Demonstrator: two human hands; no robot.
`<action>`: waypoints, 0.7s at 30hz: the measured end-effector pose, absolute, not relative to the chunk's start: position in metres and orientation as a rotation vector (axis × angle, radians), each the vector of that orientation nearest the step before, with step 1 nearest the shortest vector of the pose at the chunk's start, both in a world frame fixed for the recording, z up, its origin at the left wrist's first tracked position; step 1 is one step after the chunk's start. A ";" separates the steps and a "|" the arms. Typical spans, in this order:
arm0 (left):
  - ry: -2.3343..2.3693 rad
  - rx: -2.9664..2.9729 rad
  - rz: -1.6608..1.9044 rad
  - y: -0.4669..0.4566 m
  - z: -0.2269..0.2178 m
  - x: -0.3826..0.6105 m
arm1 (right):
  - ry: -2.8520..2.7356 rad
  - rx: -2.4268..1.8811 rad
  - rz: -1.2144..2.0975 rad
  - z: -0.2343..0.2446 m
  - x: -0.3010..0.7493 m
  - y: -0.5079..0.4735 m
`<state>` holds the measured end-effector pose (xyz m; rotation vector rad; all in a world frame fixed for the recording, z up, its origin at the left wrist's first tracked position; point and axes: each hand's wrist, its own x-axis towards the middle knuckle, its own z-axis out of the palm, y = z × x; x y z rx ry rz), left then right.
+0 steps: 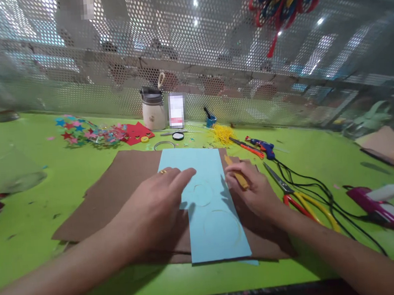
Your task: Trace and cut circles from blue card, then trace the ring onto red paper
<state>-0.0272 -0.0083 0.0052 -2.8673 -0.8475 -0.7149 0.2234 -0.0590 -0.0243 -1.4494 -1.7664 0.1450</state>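
Leaning in from the lower left, the left forearm is reaching up over the brown cardboard, and the left hand is spreading back-upward across the left edge of the light-blue sheet. Its thumb is stretching out over the paper toward the right; a ring is showing on one finger. This hand is gripping nothing visible; whether its hidden fingertips are pressing down, cannot tell. From the lower right, the right forearm is slanting inward, and the right hand is closing its bent fingers around a yellow tool, holding it aslant just beside the sheet's right edge. Hands are standing apart, the sheet's width showing between. The sheet is lying lengthwise on the cardboard, bearing two faint circular outlines, its near end overhanging slightly onto the green bench. Close by the right forearm, scissors are lying partly open, with red and yellow handles. Beyond, a blue glue gun is resting near yellow shreds.
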 end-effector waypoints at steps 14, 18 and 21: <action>-0.053 -2.679 -0.808 -0.061 0.001 0.013 | -1.179 -1.250 1.313 -0.012 0.201 -0.091; -0.119 -2.747 -0.776 -0.061 -0.002 0.015 | -1.306 -1.266 1.222 -0.011 0.204 -0.085; -0.182 -2.764 -0.745 -0.058 -0.008 0.008 | -1.374 -1.325 1.181 -0.015 0.211 -0.076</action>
